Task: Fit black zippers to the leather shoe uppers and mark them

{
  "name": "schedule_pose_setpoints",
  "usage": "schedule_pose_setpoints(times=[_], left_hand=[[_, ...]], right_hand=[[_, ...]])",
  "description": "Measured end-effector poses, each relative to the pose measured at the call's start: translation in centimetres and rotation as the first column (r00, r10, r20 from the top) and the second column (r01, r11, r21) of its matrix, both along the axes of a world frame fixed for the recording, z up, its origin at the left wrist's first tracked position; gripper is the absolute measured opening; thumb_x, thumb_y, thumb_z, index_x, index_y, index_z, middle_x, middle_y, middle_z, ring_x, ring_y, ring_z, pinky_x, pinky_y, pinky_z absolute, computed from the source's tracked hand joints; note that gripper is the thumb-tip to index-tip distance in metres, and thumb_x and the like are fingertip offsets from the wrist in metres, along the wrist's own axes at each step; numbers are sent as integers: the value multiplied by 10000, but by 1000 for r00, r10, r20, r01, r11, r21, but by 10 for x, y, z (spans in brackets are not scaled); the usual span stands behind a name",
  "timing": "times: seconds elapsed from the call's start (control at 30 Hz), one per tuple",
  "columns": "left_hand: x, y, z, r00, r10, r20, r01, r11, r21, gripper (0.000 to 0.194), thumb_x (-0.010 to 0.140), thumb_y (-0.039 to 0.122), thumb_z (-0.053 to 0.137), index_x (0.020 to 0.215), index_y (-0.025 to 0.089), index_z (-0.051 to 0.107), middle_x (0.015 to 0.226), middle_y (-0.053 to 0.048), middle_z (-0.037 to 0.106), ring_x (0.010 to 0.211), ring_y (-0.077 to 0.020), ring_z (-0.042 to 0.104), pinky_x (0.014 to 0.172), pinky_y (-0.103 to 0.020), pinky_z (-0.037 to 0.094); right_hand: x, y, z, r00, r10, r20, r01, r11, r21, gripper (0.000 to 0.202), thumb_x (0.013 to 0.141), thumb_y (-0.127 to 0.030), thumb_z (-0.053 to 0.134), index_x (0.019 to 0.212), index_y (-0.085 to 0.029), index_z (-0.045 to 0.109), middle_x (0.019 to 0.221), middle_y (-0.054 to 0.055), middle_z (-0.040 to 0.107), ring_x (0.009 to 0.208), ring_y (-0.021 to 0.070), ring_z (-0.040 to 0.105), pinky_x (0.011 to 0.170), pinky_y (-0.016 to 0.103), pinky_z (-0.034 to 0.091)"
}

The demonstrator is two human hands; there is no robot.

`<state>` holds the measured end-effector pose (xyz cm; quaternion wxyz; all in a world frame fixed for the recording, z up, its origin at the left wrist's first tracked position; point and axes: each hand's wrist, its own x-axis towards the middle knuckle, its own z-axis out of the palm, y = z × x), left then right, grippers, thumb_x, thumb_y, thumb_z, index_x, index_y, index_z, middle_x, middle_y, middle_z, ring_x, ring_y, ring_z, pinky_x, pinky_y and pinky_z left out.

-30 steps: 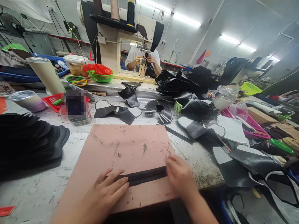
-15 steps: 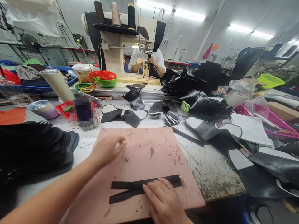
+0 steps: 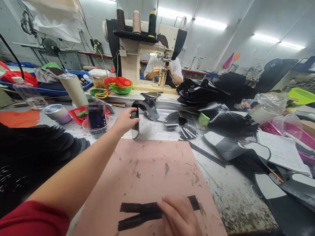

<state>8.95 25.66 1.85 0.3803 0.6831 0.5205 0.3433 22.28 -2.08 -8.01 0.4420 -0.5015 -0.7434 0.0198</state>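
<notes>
Beyond the board's far edge, my left hand is closed on a curved black leather piece, pinched between thumb and fingers and held on edge. The piece has a pale lower part. My right hand rests low on the pink board, slightly blurred, its fingers bunched on two black strips. The upper strip and the lower strip spread apart at their left ends. My right hand covers where they come together, and its thumb is mostly hidden.
A sewing machine stands ahead, with a person working behind it. Stacked black pieces lie at left, a black heap at back right. A notebook, cups and a red basket surround the board.
My left hand has reached forward from over the board and taken hold of a black leather piece that lay behind it. My right hand stays at the strips, its fingers more bent.
</notes>
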Motion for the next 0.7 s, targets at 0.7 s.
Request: schedule_pose_setpoints(times=[0.7], left_hand=[[-61,-163,-63,974,-211,87,228,924,-307,503,722,270,561,1208,220,441,776,11,584,512,-101,530,477,-245,443]], right_hand=[[-45,46,23,700,-568,-433,-99,522,-847,309,744,-443,541,805,-191,709,856,21,715,957,269,621,856,372,477]])
